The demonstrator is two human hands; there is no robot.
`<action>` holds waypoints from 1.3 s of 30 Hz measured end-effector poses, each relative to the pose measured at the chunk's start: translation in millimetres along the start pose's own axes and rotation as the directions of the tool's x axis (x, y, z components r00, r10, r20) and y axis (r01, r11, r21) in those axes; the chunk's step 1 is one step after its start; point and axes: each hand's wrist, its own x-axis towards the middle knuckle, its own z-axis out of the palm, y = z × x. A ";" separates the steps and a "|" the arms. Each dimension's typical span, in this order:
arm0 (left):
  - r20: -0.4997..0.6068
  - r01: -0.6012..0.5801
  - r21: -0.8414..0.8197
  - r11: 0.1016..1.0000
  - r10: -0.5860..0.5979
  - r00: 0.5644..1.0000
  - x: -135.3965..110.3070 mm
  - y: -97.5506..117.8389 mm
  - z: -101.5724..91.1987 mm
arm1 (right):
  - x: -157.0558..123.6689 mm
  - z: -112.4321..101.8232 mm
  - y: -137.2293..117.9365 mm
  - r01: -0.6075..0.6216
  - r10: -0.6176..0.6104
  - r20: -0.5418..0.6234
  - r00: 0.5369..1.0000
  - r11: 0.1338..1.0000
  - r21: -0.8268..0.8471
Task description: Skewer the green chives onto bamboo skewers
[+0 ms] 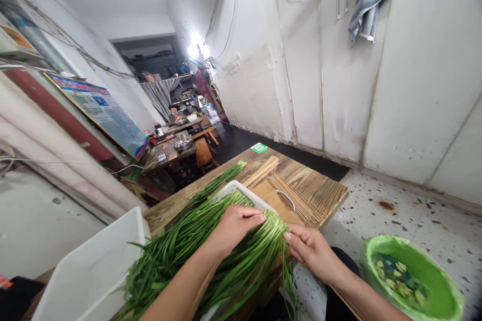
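Note:
A large heap of green garlic chives (188, 230) spreads over a white tray (234, 186) on the wooden table, with the pale stem ends pointing away from me. My left hand (238, 225) rests over the heap, thumb and fingers closed at the stem ends. Facing it, my right hand (307, 246) pinches the rightmost stems of a fanned row of chives, some leaves hanging off the table's near side. Whether a thin stick runs through that row I cannot tell. Beyond the hands lie a wooden board (269, 195) with a pale handle and loose bamboo skewers (297, 200).
A smaller chive bundle (222, 178) and more skewers (261, 171) lie farther back on the table (335, 193). An upright white bin (94, 261) stands left. A green lined basin (440, 271) with scraps sits on the floor at right. A person (175, 113) sits at a far table.

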 end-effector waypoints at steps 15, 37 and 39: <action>-0.148 0.046 0.259 0.965 -0.007 0.989 13.1 -11.6 -42.4 | 1.5 -2.3 6.6 -0.013 0.013 0.020 1.000 0.999 -0.046; -0.120 0.052 0.874 0.483 0.109 0.987 34.2 -51.5 -43.6 | -4.4 -4.1 12.6 -0.071 0.069 -0.036 0.997 0.996 -0.047; -0.148 0.081 0.844 0.530 0.086 0.985 33.7 -50.6 -46.6 | -4.5 -4.2 14.6 -0.072 0.071 -0.035 0.997 0.997 -0.029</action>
